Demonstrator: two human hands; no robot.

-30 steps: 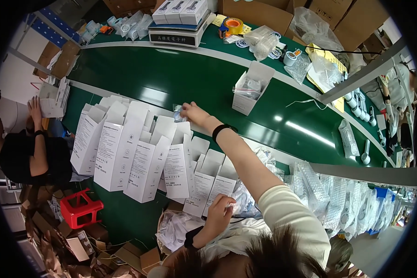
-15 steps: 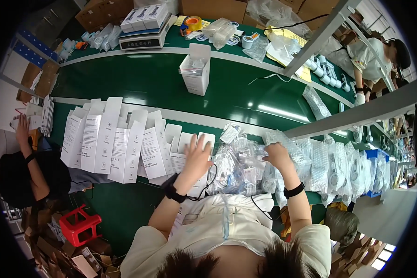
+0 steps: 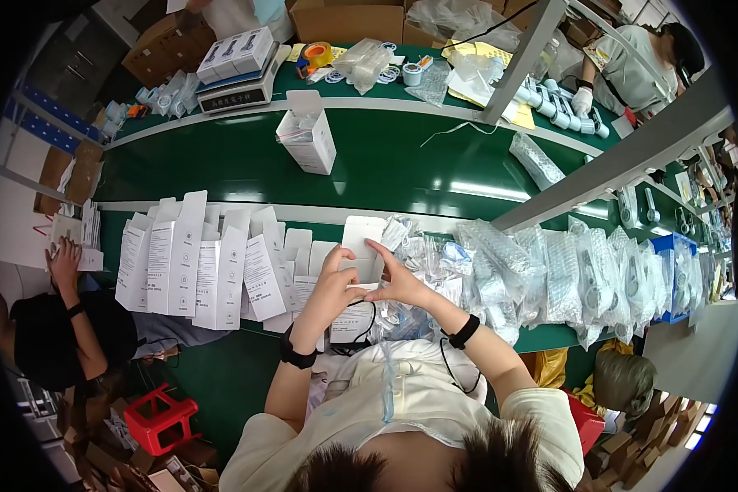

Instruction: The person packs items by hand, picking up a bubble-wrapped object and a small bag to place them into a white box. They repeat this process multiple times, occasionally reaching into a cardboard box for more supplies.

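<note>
White open-topped box (image 3: pixel 351 322), centre of frame, flap raised | left hand (image 3: pixel 328 287) at its left rim, right hand (image 3: pixel 403 283) at its right; thumbs and forefingers spread, pinch on cardboard cannot be told | clear-bagged parts (image 3: pixel 500 271), right | row of white cartons (image 3: pixel 209 283), centre-left | red stool (image 3: pixel 161 420), lower left

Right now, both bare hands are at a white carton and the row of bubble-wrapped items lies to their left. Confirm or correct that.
The side is wrong: the left hand and the right hand are at a white carton, but the head view shows the row of bubble-wrapped items lying to their right.
</note>
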